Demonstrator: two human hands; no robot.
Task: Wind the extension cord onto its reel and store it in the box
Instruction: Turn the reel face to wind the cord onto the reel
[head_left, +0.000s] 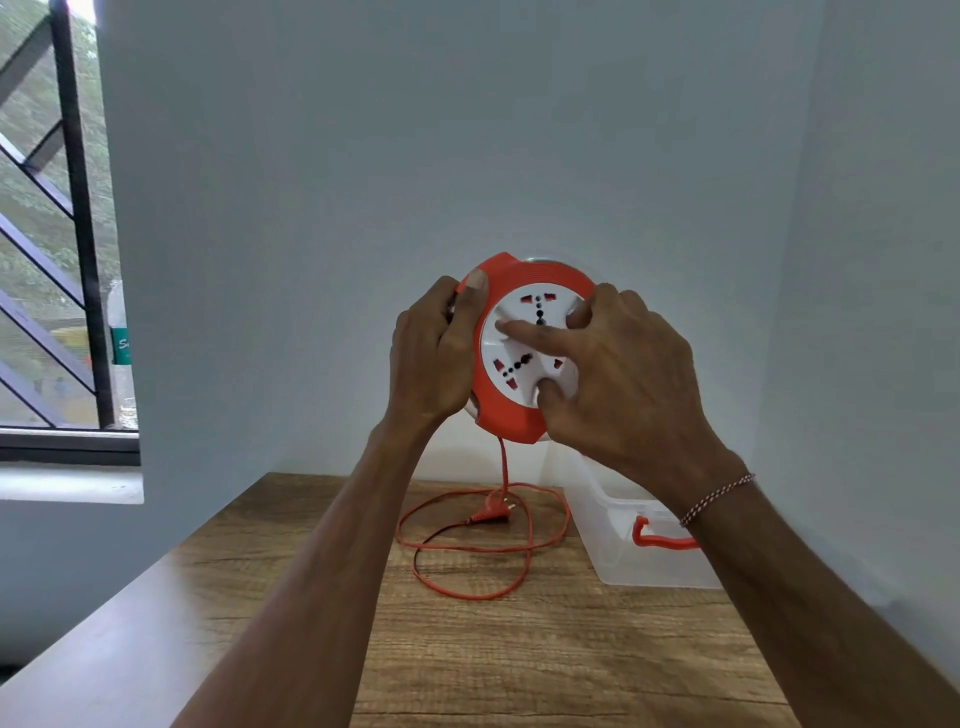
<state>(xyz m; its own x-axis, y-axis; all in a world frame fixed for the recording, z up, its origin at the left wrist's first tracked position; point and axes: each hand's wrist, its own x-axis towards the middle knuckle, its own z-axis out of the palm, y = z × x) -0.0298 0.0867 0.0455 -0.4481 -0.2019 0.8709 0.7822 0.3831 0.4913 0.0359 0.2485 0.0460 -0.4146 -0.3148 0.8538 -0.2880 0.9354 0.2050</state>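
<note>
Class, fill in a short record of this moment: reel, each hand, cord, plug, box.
reel: orange reel with white socket face, held up above the table
left hand: left hand grips the reel's left rim
right hand: right hand, fingers on the socket face
cord: cord hangs down, loose loops on the table
plug: plug lies on the table
box: clear box, orange handle, to the right
</note>
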